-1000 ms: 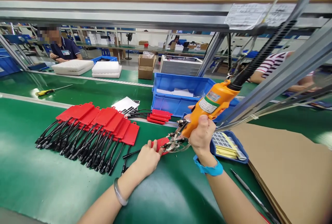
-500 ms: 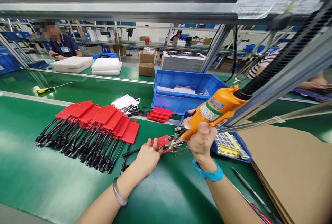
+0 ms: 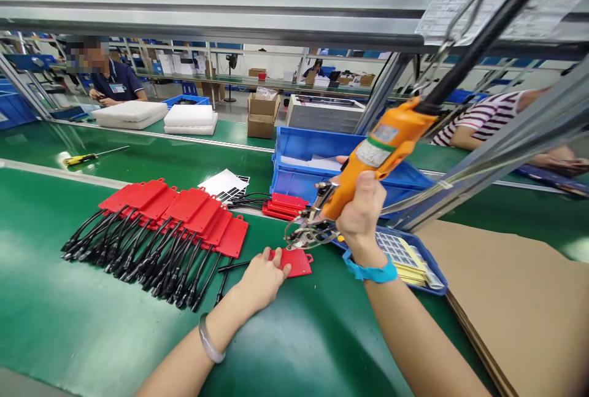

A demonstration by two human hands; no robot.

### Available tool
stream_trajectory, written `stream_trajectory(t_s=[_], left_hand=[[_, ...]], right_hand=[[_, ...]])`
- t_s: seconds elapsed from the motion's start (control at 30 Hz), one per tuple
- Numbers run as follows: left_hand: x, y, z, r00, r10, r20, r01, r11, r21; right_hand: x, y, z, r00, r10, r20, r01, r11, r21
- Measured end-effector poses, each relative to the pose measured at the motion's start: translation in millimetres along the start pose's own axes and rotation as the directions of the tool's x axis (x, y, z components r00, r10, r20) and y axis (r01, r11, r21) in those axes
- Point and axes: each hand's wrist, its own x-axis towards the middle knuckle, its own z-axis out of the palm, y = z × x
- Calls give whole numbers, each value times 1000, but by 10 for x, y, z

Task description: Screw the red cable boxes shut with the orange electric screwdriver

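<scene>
My left hand (image 3: 265,276) presses on a flat red case (image 3: 298,263) and holds it against the green bench, its fingers over the near end. A black cable runs out of the case to the left under my hand. My right hand (image 3: 363,207) is wrapped round the body of an orange power screwdriver (image 3: 375,153), which is tilted, with a black hose from its top. Its metal tip, with thin tubes around it, hangs a little above the far edge of the case. To the left lies a row of red cases (image 3: 184,208) with black cables (image 3: 151,256).
Behind the screwdriver stands a blue bin (image 3: 299,179). A blue tray (image 3: 430,277) of label sheets and brown cardboard (image 3: 515,286) lie at right. More red cases (image 3: 285,204) and white sheets (image 3: 224,183) lie farther back, with a yellow screwdriver (image 3: 80,159) at far left. Co-workers sit beyond.
My right hand has lifted the power screwdriver up and away from the red case, baring its right end. My left hand stays on the case.
</scene>
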Motion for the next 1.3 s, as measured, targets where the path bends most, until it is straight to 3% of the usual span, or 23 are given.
stream_trajectory(t_s=[0.17,0.7,0.83,1.0,1.1,1.17,1.3], left_hand=[[2,-13,-2,1000,8,7,-8,1000,-10],[-15,-98,-14,1000,5,-23,-7,996,-93],[-55,-91,91,996,-10,-93,-1,993,-116],[24,12,236,981,-41,-189,15,991,-136],[101,82,291,976,-84,-199,52,985,-164],[112,106,327,969,-157,-193,127,979,-161],[60,106,382,942,-272,-197,240,956,-169]], right_hand=[[-99,269,9,999,40,37,-41,999,15],[-160,418,44,989,102,107,-103,995,-1],[-178,311,28,993,94,74,-95,995,6],[-24,-194,74,998,-61,-32,61,998,2],[58,-395,181,991,-130,-39,130,991,-17],[54,-375,249,994,-109,-14,109,994,-21],[-76,-89,322,999,9,53,-9,1000,-5]])
